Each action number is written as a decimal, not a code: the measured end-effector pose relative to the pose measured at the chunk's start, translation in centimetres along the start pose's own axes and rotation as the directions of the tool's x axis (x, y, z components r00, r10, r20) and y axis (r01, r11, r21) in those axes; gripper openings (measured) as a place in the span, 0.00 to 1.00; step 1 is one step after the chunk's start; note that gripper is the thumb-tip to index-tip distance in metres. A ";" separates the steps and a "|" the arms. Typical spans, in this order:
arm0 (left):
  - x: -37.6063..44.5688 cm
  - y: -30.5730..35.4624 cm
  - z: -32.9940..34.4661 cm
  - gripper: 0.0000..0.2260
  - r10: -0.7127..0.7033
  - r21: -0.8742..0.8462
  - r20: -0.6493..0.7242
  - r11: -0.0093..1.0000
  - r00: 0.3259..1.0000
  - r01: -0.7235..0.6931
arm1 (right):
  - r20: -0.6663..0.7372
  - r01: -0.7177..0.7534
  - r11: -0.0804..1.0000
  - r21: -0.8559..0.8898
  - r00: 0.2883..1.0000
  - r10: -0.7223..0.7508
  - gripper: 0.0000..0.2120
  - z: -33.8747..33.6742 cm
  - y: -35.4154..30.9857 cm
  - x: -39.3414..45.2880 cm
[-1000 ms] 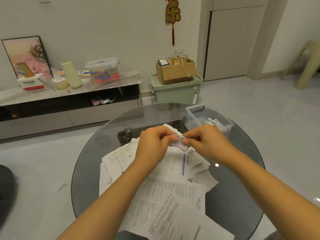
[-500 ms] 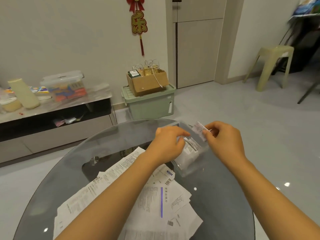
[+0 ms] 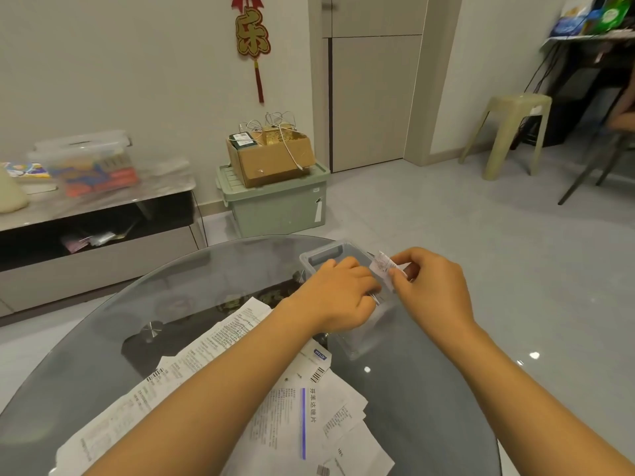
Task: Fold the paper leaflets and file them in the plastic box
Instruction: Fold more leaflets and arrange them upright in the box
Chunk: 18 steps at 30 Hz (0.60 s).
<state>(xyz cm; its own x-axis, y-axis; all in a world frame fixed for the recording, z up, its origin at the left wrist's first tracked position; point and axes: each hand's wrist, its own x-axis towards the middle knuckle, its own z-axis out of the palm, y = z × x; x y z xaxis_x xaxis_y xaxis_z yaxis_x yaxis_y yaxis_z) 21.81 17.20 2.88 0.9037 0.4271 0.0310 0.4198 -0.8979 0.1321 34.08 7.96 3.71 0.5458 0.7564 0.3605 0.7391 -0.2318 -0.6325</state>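
A small clear plastic box stands on the round glass table, at its far right. My left hand reaches into the box with curled fingers, and covers most of what is inside. My right hand pinches a small folded leaflet just above the box's right rim. Several unfolded printed leaflets lie spread over the near part of the table, partly under my left forearm.
Beyond the table a green storage bin carries a cardboard box with cables. A low TV bench with a lidded clear container runs along the left wall. A pale plastic stool stands at the right.
My view swung right. Both hands left the pile of leaflets and moved to the plastic box, the right one carrying the folded leaflet and the left one reaching inside.
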 end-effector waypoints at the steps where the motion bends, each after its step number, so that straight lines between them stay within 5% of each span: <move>1: 0.0 0.0 0.1 0.25 -0.003 -0.013 -0.007 1.000 1.000 0.003 | 0.013 0.005 1.000 -0.019 1.000 -0.004 0.06 0.1 0.0 0.0; 9: -0.9 -0.4 0.3 0.23 -0.014 -0.068 -0.055 0.998 0.998 0.010 | 0.027 0.034 0.969 -0.246 0.999 -0.028 0.07 1.0 -0.2 -0.1; 18: -0.9 -0.5 0.6 0.25 -0.044 -0.136 -0.081 0.990 0.996 0.032 | 0.141 0.050 0.805 -0.591 0.989 0.042 0.09 1.9 -1.4 1.4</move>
<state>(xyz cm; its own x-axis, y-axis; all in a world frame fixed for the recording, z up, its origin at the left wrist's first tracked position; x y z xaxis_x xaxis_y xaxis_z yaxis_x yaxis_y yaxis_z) 20.81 17.18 2.15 0.8747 0.4730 0.1058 0.4333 -0.8609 0.2667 33.08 10.46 3.80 0.5154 0.8246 0.2332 0.8557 -0.5103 -0.0866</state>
